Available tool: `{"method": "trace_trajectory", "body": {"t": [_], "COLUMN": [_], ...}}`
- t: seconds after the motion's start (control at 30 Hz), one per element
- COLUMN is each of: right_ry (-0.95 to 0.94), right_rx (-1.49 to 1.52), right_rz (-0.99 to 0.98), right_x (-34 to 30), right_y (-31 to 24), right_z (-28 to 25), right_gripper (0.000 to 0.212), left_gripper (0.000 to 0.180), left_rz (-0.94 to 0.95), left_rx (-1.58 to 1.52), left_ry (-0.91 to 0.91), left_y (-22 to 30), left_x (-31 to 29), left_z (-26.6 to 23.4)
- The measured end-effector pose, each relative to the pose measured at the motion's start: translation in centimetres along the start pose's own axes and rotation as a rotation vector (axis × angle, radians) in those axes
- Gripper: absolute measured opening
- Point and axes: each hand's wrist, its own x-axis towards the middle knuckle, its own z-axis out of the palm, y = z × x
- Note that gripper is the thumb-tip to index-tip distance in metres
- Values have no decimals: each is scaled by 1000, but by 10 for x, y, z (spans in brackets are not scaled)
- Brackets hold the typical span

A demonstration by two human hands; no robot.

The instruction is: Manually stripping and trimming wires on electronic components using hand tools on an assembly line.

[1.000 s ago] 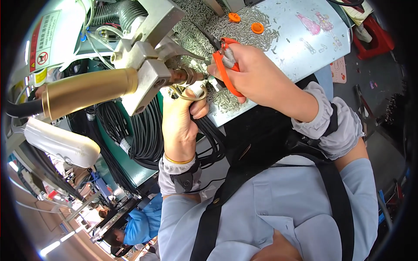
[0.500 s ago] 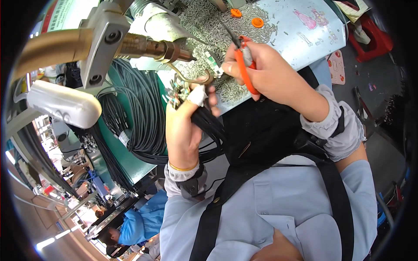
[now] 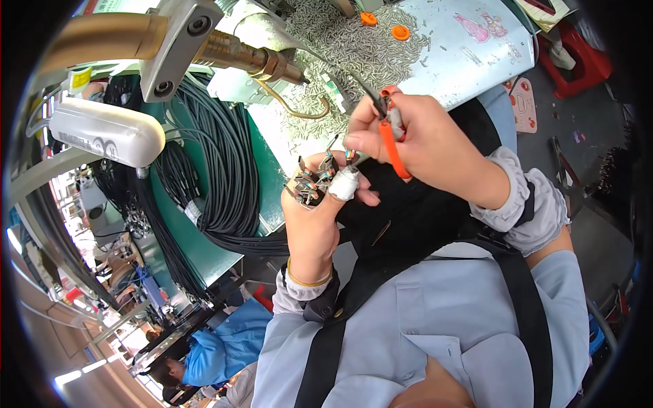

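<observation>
My left hand (image 3: 309,221) is closed round a bundle of black cables, whose stripped ends (image 3: 314,182) with small coloured wires fan out above the fist. White wrapping (image 3: 344,183) covers its thumb. Close above, my right hand (image 3: 435,139) grips orange-handled pliers (image 3: 393,153) in the palm, their dark nose pointing up and left. The right thumb and forefinger meet beside one cable end (image 3: 350,156); whether they pinch it I cannot tell. Beyond the hands a bent brass-coloured hook (image 3: 316,115) sits under a metal nozzle (image 3: 279,66).
Many small metal pieces (image 3: 354,54) cover the far worktop, with two orange rings (image 3: 400,32) among them. Coiled black cable (image 3: 228,170) lies on the green surface at left. A white lamp-like housing (image 3: 105,132) and metal clamp (image 3: 180,51) overhang there. A red stool (image 3: 581,61) stands far right.
My left hand has moved away from the hook, down and to the right, with the cable ends now turned up. The right hand and pliers have dropped slightly, nearer the cables.
</observation>
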Motion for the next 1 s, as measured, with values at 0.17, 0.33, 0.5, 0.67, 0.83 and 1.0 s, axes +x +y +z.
{"method": "trace_trajectory", "body": {"t": [0.17,0.33,0.5,0.67,0.83,1.0], "right_ry": [217,175,188,123,108,197], "right_rx": [-358,-729,-821,-745,-481,-531], "right_rz": [-488,-887,-925,-716,-555,-719], "right_x": [4,-2,-7,-12,-11,-12], "right_y": [25,21,20,16,26,29], "right_z": [2,-5,-5,-3,0,6], "right_gripper": [25,19,13,13,14,22], "left_gripper": [19,20,17,14,11,11], "left_rz": [-128,-307,-217,281,-62,-189], "left_rx": [-150,-411,-185,527,-167,-460], "left_ry": [-31,-112,-41,142,83,85], "left_y": [8,14,11,-8,1,-1], "left_x": [0,0,-2,-5,-5,-6], "left_z": [0,-8,-7,1,5,6]}}
